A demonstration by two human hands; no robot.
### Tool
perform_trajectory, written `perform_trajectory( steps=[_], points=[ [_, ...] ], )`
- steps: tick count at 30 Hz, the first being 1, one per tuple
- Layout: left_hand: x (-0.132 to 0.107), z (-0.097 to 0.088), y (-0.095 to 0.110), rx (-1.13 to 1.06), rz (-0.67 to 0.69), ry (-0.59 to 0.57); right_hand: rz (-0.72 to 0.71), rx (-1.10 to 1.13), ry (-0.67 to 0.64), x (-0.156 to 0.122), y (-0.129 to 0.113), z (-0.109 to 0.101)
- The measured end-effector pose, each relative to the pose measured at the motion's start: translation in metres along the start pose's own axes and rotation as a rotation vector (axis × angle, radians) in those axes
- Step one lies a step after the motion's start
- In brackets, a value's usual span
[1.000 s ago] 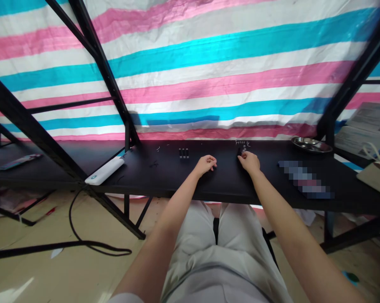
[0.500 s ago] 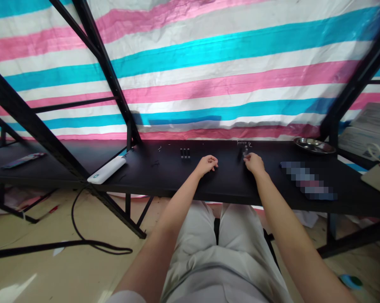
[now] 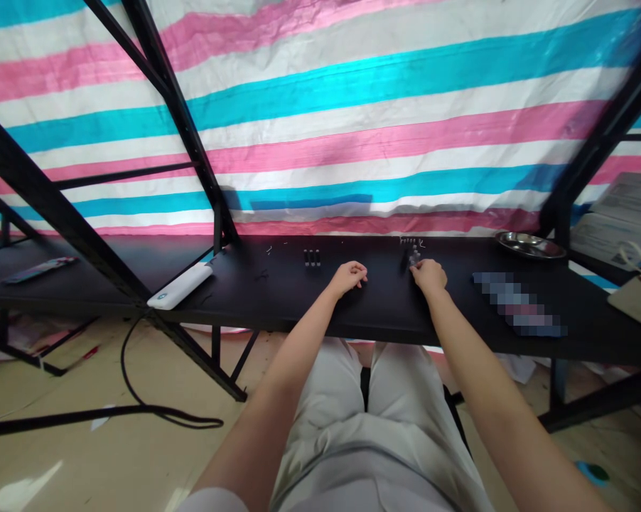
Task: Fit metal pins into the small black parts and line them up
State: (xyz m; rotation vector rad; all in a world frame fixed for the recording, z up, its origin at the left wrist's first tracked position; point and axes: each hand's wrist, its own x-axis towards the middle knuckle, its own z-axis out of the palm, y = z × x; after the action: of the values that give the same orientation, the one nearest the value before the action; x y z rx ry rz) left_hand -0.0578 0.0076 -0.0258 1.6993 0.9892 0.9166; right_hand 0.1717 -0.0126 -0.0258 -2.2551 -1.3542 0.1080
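My right hand [image 3: 430,276] is closed in a pinch at a cluster of small dark pieces with grey ends [image 3: 415,252] on the black table [image 3: 278,299]. Its fingertips meet a small grey piece [image 3: 412,263], partly hidden by the fingers. To the left, my left hand [image 3: 348,279] rests near the tabletop with its fingers curled in, and nothing shows in it. Beyond it on the left, three short dark cylinders with grey ends [image 3: 312,258] stand in a row. Tiny white bits [image 3: 407,240] lie behind the cluster.
A shiny metal plate [image 3: 531,245] sits at the back right, with a blurred-out flat object [image 3: 517,304] in front of it. A white oblong device [image 3: 180,286] lies on the left beside the black frame post [image 3: 185,128]. Boxes [image 3: 619,220] stand far right.
My right hand has shifted very slightly at the cluster, its fingertips a little lower. The left hand stays where it was.
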Motion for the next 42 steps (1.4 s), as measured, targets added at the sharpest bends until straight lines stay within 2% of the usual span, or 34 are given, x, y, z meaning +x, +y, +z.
perform_trajectory(
  steps=[5, 7, 9, 11, 14, 17, 21, 28, 36, 42],
  points=[
    [0.0, 0.001, 0.001, -0.002, 0.005, 0.007, -0.01, 0.013, -0.04, -0.004, 0.0, -0.004],
    [0.0, 0.0, 0.001, 0.011, 0.034, 0.059, -0.031, 0.024, -0.049, -0.005, 0.001, -0.004],
    [-0.001, -0.003, 0.002, 0.041, 0.087, 0.201, -0.052, 0.044, -0.042, -0.006, 0.001, -0.004],
    [-0.001, -0.008, 0.002, 0.073, 0.121, 0.413, -0.057, 0.071, -0.028, -0.007, 0.001, -0.005],
    [0.0, -0.016, 0.0, 0.104, 0.077, 0.691, -0.041, 0.116, 0.022, -0.009, -0.001, -0.007],
    [0.004, -0.023, -0.004, 0.125, 0.018, 0.811, -0.023, 0.15, 0.086, -0.011, -0.003, -0.01],
    [0.009, -0.027, -0.009, 0.134, -0.032, 0.835, -0.019, 0.163, 0.111, -0.013, -0.005, -0.013],
    [0.009, -0.031, -0.01, 0.112, -0.077, 0.759, -0.015, 0.185, 0.134, -0.015, -0.005, -0.014],
    [0.011, -0.03, -0.009, 0.1, -0.096, 0.784, -0.003, 0.211, 0.159, -0.016, -0.006, -0.017],
    [0.009, -0.023, -0.006, 0.096, -0.014, 0.668, 0.008, 0.222, 0.188, -0.017, -0.007, -0.02]
  ],
)
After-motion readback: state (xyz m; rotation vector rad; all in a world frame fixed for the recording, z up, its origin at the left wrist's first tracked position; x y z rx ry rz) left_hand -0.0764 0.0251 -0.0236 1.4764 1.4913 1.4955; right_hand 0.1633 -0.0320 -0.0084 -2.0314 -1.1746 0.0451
